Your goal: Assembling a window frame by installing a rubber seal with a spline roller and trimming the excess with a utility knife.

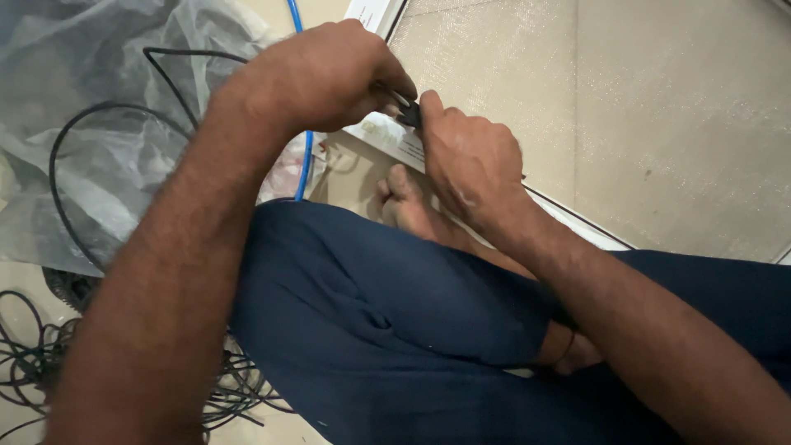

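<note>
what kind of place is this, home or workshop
Probably a floor workspace in a home or small workshop. The person sits on pale floor tiles by a framed mesh screen, with loose black cords and crumpled plastic sheeting alongside.

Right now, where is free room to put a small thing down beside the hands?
Free: the beige mesh screen right of the white frame edge. Crowded: the clear plastic sheet and tangled black cords on the left; both hands, left hand and right hand, pinch a small black part.
</note>
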